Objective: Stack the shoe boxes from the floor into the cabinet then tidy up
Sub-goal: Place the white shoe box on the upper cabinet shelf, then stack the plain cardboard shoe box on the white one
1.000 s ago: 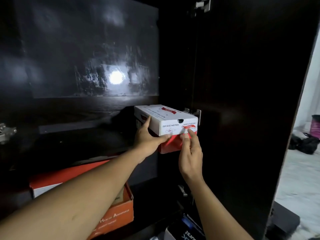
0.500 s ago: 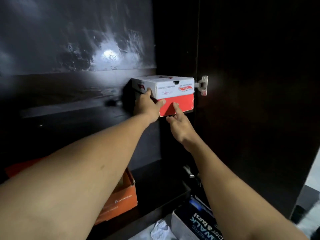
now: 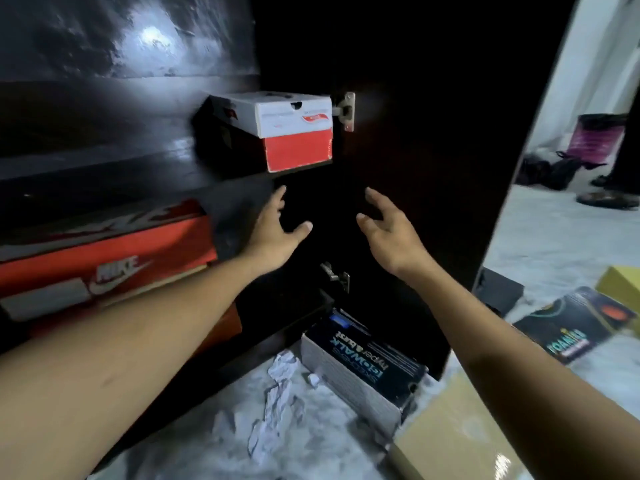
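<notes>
Now both of my hands are empty. My left hand [image 3: 273,230] hangs in front of the dark wooden cabinet [image 3: 86,46] with its fingers spread and thumb out, gripping nothing. My right hand [image 3: 389,230] is level with it and a little apart, fingers loosely fanned, also bare.

Above them the red cardboard shoe box with a white lid [image 3: 294,133] sits on the upper shelf [image 3: 104,161], at its right end and flush with the front edge. It is just beside the metal hinge [image 3: 346,110] of the open black door [image 3: 433,202]. Neither hand touches it.

On the shelf below, toward the left, lies the orange Nike shoe box [image 3: 114,258], its end facing out at the front edge.

On the pale floor [image 3: 554,244], by the cabinet's lower front edge, rests a dark blue Skechers shoe box [image 3: 363,362], with crumpled white paper [image 3: 277,382] just left of it. Farther right on the floor lie a black box with teal lettering [image 3: 571,327] and a yellow box [image 3: 620,285].
</notes>
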`<control>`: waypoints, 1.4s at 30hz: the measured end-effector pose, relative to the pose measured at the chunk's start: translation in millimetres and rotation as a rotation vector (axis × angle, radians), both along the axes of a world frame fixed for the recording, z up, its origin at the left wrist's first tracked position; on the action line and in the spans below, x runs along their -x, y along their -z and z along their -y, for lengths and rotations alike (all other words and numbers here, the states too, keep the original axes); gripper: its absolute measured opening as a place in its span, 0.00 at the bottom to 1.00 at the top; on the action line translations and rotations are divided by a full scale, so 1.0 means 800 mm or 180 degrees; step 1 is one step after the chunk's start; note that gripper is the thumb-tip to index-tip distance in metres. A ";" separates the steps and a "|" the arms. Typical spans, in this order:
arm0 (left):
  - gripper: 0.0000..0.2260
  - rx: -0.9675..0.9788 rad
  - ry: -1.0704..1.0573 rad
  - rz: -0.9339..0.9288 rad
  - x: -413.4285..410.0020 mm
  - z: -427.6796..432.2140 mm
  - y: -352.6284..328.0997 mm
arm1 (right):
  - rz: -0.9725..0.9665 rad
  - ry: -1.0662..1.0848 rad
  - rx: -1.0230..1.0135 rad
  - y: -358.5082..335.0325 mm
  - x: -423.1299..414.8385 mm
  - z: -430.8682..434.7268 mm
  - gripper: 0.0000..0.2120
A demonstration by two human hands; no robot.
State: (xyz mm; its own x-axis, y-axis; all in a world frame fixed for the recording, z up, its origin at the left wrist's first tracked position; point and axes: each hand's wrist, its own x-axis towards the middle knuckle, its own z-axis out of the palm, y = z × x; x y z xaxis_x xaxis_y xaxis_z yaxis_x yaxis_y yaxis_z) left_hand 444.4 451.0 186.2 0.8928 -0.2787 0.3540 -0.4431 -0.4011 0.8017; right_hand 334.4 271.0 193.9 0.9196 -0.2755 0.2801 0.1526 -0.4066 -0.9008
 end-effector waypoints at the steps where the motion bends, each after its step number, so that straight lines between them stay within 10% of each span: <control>1: 0.37 -0.0187 0.0122 -0.0176 0.014 0.002 0.024 | -0.0025 0.0076 0.0060 0.016 0.026 0.005 0.26; 12: 0.41 -0.1208 0.0924 -0.1292 0.184 0.054 0.294 | -0.1056 0.1374 0.0599 0.271 0.225 0.091 0.26; 21: 0.51 -0.1110 0.0340 -0.2021 0.313 0.110 0.385 | -0.2063 0.1785 0.0669 0.356 0.252 0.226 0.35; 34: 0.66 -0.0429 0.0936 -0.2245 0.353 0.091 0.416 | -0.1937 0.2058 -0.0078 0.404 0.362 0.212 0.44; 38: 0.60 -0.0329 0.0984 -0.2189 0.359 0.086 0.418 | -0.1569 0.1869 -0.0365 0.390 0.381 0.186 0.32; 42: 0.59 -0.0264 0.0909 -0.2102 0.362 0.076 0.410 | -0.1308 0.1937 -0.0468 0.378 0.398 0.164 0.45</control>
